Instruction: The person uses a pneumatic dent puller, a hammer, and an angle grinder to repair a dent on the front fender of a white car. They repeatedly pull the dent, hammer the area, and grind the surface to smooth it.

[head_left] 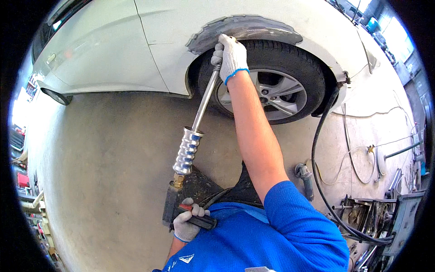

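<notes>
A slide-hammer dent puller (187,153) slants across the view, with a steel shaft, a ribbed chrome weight and a black pistol handle with a red trigger. My left hand (188,224), in a grey-white knit glove, is wrapped round the handle close to my body. Up at the wheel arch, my gloved right hand (232,56) closes round the front end of the shaft and hides its tip. That hand is against or very near the ground-down grey patch (258,29) on the white car's fender (312,20). The chrome weight sits low on the shaft, by the brass fitting.
Below the fender is the wheel (281,93) with its black tyre. A thick black cable (315,154) runs from a clamp (346,78) by the bumper down to the right. An angle grinder (305,180) lies on the floor, near thin hoses and a metal cart (403,222).
</notes>
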The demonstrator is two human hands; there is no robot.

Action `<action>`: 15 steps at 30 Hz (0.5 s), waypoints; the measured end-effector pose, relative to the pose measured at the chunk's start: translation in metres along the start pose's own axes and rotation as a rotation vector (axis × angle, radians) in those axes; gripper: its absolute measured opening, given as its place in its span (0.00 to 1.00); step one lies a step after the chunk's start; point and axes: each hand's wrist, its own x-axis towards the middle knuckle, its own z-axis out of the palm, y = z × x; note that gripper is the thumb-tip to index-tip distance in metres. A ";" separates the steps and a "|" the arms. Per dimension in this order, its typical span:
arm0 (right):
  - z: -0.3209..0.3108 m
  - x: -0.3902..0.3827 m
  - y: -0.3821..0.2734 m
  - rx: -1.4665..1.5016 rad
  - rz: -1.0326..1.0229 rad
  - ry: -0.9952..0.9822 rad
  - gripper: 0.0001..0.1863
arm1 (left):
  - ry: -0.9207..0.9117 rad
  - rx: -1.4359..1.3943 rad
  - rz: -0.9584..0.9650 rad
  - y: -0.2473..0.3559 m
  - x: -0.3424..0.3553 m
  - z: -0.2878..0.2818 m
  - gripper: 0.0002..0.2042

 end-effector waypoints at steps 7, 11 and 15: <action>-0.002 0.002 -0.011 0.063 0.010 -0.037 0.07 | -0.025 0.052 -0.011 0.002 0.003 0.005 0.16; 0.002 -0.003 -0.017 0.052 -0.002 -0.039 0.07 | -0.011 0.074 -0.006 0.003 0.003 0.010 0.15; -0.002 0.002 -0.019 0.055 -0.035 -0.037 0.07 | -0.012 0.078 -0.006 0.002 0.006 0.011 0.16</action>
